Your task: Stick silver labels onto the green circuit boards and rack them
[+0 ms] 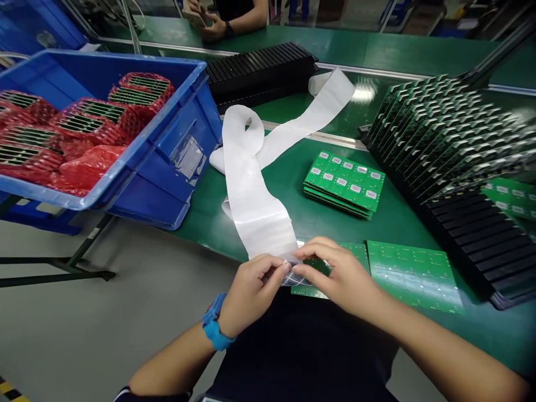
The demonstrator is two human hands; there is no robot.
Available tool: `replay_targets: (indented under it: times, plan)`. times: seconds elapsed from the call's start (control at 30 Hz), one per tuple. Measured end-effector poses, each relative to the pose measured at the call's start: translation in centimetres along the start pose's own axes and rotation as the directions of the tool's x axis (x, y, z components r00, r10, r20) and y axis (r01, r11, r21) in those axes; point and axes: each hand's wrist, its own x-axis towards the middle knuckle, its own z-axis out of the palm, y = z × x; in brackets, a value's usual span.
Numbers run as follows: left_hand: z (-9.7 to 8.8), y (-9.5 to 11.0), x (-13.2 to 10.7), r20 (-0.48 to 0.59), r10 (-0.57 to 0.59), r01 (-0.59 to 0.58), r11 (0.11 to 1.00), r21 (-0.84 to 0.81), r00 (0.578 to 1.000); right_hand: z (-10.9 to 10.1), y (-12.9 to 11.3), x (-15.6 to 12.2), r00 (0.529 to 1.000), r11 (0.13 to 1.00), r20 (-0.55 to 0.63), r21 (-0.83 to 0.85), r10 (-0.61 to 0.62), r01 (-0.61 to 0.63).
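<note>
A long white strip of label backing paper [262, 212] runs in loops over the green bench to my hands. Printed labels [298, 277] show at its near end, under my fingers. My left hand [257, 285], with a blue watch on the wrist, pinches the strip's end between thumb and forefinger. From the other side, my right hand [335, 273] has its thumb and forefinger closed at the same edge; whether a single label is between them is hidden. Bare green circuit boards [412, 273] lie flat beside and partly beneath my right hand.
A stack of labelled boards [343, 181] stands ahead. At right, a black slotted rack [469, 229] holds several upright boards. A blue crate [167, 139] at left contains boards in red bubble wrap [87, 123]. Another black rack [263, 70] lies behind; a person's hand [213, 28] is across the bench.
</note>
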Motion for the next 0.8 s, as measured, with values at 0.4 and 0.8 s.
replay_targets:
  times: [0.4,0.8]
  plan:
    - [1.0,0.0,0.0,-0.039,0.029,-0.027,0.997,0.068,0.999,-3.3,2.6,0.0,0.957,0.934,0.070,0.209,0.280,-0.289]
    - [1.7,-0.8,0.2,0.033,0.312,-0.311,0.920,0.238,0.949,-2.7,0.6,-0.6,0.956,0.934,0.153,0.222,0.249,-0.279]
